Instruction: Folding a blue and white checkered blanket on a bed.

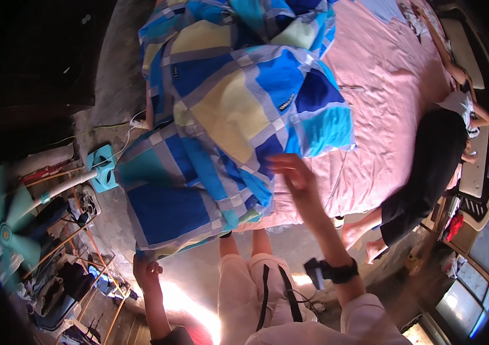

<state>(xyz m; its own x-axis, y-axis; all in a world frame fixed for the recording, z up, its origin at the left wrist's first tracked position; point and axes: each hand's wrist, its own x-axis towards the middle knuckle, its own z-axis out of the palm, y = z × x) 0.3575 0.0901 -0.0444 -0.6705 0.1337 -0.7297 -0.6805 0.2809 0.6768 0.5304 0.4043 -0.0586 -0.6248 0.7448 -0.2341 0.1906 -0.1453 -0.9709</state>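
A blue, teal and cream checked quilt point(229, 108) lies in loose folds over the near left part of the bed. Its lower left corner hangs past the bed edge, and my left hand point(147, 271) is closed on that corner. My right hand point(296, 172), slightly blurred, is over the quilt's right side where it meets the pink bedsheet point(369, 129). Its fingers are parted and slightly bent, with nothing seen between them. A black band with a small device point(333, 271) is around my right wrist.
Another person point(421, 164) in dark trousers lies along the bed's right side, feet over the near edge. A pedestal fan point(7, 233) with a teal base point(103, 168) stands left. Beside it, a metal rack point(93, 276) holds clothes, near sneakers point(89, 200). A white cable point(128, 136) runs by the quilt.
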